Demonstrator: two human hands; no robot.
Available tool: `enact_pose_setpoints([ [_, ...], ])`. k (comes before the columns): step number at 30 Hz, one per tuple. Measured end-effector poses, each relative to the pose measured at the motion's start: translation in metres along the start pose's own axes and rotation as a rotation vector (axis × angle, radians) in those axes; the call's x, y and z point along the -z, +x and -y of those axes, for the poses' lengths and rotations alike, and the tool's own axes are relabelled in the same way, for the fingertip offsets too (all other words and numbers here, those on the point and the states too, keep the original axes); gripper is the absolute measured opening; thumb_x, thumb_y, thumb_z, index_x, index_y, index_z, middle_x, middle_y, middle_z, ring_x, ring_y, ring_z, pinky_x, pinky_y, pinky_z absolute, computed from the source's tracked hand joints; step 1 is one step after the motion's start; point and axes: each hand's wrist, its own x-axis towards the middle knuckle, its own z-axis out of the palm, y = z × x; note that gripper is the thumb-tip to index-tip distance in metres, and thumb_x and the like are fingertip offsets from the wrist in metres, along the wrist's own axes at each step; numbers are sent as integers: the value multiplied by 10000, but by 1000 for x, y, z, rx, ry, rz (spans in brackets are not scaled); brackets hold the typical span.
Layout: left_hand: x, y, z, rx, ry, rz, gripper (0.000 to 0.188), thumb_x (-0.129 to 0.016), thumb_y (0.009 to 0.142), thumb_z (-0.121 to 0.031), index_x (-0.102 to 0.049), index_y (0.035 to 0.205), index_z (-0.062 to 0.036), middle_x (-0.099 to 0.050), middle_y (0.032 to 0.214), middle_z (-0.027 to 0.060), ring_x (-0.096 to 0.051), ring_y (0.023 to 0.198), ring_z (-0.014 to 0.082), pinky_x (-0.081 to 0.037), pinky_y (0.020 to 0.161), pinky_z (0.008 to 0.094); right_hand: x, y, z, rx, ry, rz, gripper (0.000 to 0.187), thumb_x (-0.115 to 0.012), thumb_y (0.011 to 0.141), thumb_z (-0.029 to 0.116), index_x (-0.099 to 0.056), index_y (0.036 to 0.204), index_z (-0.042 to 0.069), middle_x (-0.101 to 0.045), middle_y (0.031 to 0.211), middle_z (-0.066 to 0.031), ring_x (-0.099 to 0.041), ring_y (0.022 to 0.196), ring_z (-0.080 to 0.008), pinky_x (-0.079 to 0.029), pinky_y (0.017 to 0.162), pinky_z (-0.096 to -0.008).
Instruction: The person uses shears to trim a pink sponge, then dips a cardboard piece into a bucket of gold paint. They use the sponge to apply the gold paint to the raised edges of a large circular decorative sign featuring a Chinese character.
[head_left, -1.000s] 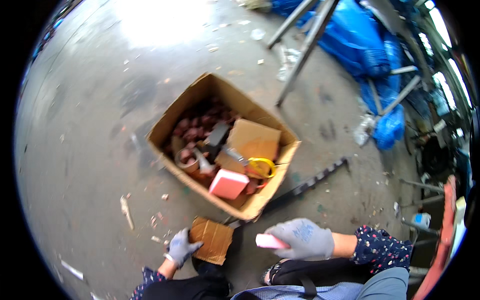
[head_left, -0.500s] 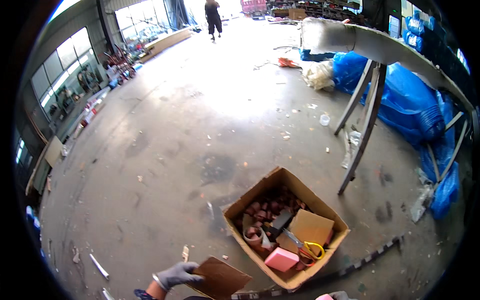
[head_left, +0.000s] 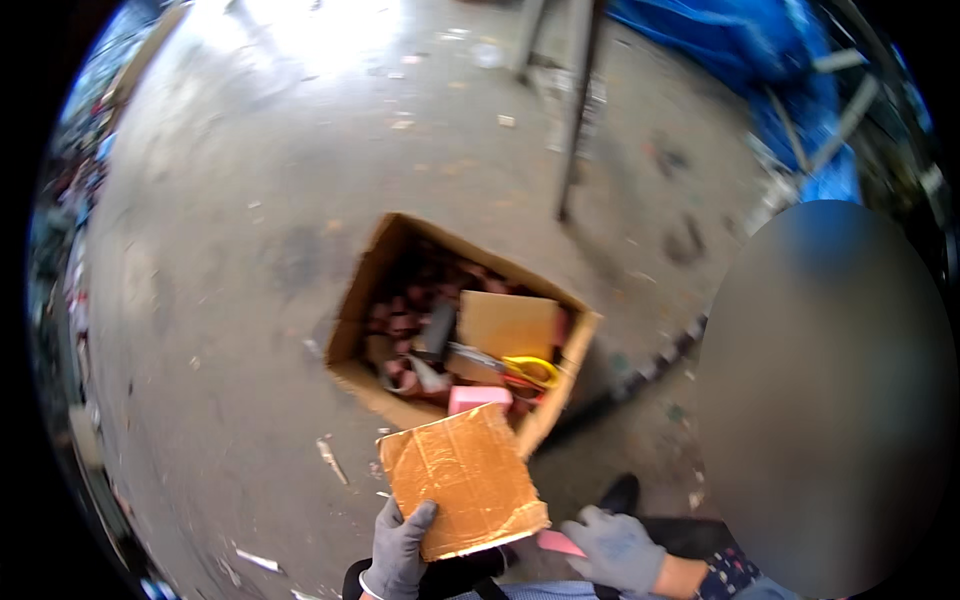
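My left hand (head_left: 397,545), in a grey glove, grips a square piece of cardboard (head_left: 462,480) by its lower left edge, thumb on top. The cardboard has a shiny brown face and overlaps the near rim of an open cardboard box (head_left: 352,385). Just right of it, my gloved right hand (head_left: 618,550) is closed around a flat pink piece (head_left: 560,543), mostly hidden by the fingers. Inside the box lie scissors with yellow and red handles (head_left: 530,371), a pink block (head_left: 480,398), a dark grey block (head_left: 436,330), a cardboard piece (head_left: 508,325) and several small reddish-brown pieces (head_left: 403,325).
A dark strip (head_left: 640,377) runs along the floor right of the box. Beyond stand metal legs (head_left: 575,120), with blue plastic sheeting (head_left: 740,40) at the far right. Scraps such as a white strip (head_left: 258,560) litter the floor. A blurred patch hides the right side.
The view has tipped downward. My left hand has brought the cardboard up beside the box's near rim, its face now turned upward. My right hand has come fully into view with the pink piece.
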Motion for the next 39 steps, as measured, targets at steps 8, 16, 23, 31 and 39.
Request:
enact_pose_setpoints([
  [8, -17, -17, 11, 18, 134, 205, 620, -735, 980, -199, -456, 1482, 36, -629, 1376, 162, -670, 1187, 274, -551, 1048, 429, -34, -20, 24, -206, -3, 270, 185, -655, 868, 202, -740, 1011, 120, -670, 943, -123, -719, 798, -265, -571, 608, -396],
  [16, -10, -203, -3, 362, 460, 372, 757, -714, 983, -337, -394, 1545, 58, -581, 1452, 200, -605, 1291, 334, -507, 1097, 467, -126, -169, 164, -829, 997, -288, 507, -720, 904, 421, -593, 1238, 60, -717, 1082, -251, -703, 1020, -430, -537, 844, -501],
  [23, -31, -293, -105, 430, 845, 364, 576, -638, 1032, -302, -480, 1513, -29, -646, 1383, 159, -642, 1225, 322, -547, 1038, 499, 12, -363, 251, -822, 1089, -971, 416, -740, 934, 420, -633, 1141, 75, -705, 1000, -207, -698, 949, -387, -529, 819, -442],
  [31, -219, -400, -177, 453, 864, 672, 574, -619, 1035, -394, -508, 1517, -101, -635, 1420, 118, -602, 1293, 299, -464, 1126, 474, 61, -458, 274, -655, 784, -1245, 410, -666, 988, 433, -610, 1268, 139, -719, 864, -216, -720, 775, -423, -540, 673, -511],
  [39, -373, -528, -113, 367, 1092, 1003, 653, -656, 1003, -420, -478, 1544, -101, -572, 1508, 116, -549, 1364, 292, -403, 1186, 499, 89, -570, 291, -938, 686, -1423, 432, -717, 940, 448, -669, 1252, 152, -731, 923, -186, -722, 805, -415, -569, 692, -502],
])
